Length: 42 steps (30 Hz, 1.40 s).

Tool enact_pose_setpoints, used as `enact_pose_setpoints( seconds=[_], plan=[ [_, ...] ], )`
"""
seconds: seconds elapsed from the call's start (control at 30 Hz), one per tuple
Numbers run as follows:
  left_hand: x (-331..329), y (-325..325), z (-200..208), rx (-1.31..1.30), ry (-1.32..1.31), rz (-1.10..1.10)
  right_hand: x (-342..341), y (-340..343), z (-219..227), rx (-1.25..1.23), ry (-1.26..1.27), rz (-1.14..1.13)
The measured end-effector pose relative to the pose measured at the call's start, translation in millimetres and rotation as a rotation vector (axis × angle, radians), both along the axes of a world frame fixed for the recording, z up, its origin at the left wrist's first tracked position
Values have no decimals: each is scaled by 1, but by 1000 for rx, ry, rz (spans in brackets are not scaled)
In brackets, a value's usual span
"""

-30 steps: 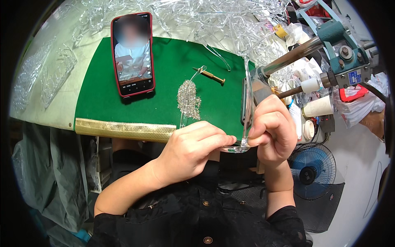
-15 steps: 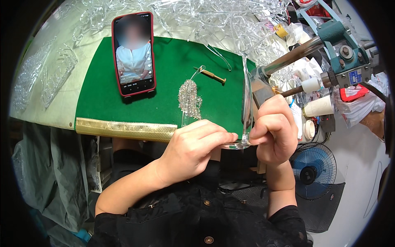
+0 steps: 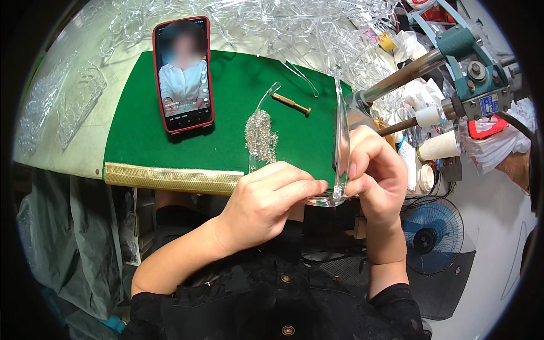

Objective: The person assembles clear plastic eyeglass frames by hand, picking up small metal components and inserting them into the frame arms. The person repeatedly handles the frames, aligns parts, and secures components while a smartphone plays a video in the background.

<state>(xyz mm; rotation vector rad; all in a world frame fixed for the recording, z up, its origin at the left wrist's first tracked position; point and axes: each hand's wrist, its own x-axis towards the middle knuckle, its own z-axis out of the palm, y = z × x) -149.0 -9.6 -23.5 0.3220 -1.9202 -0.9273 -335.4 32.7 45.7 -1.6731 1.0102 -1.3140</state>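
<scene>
A clear plastic eyeglass frame is held at the front right edge of the green mat, one temple reaching away from me and the other to the left of the small metal heap. My left hand grips its front part, thumb and fingers pressed together; the lower fingers are hidden. At the frame's right corner, my right hand pinches with curled index finger and thumb by the hinge end of the temple. Any tiny part between those fingertips cannot be made out. A heap of tiny metal pieces and a short brass tool lie beyond my left hand.
A red-cased phone stands on the green mat. Many clear eyeglass frames are piled behind. On the right are a green metal machine, a paper cup and a blue fan. A gold strip runs along the front edge.
My right hand has turned slightly, its index finger and thumb now showing more at the frame's corner. The frame has shifted a little; my left hand stays nearly still.
</scene>
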Motion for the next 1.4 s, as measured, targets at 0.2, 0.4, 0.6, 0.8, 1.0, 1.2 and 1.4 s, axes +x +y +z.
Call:
enact_pose_setpoints(
  seconds=[0.2,0.4,0.6,0.8,1.0,1.2,1.4],
  plan=[
    [-6,-3,-3,-36,5,13,0,3,-3,503,-406,116],
    [-28,-7,1,64,55,41,-10,9,-11,118,-71,-123],
    [-63,-17,10,-92,59,75,-32,11,-2,3,-79,-220],
    [-103,-20,40,-329,-293,71,-81,21,19,-65,44,-371],
    [-151,-21,53,-363,-236,77,-114,27,29,-26,-95,-527],
    [-181,-28,52,-350,-233,82,-133,12,23,-67,-194,-599],
    [-187,-30,50,-312,-229,82,-181,21,92,-772,-296,-820]
  ],
)
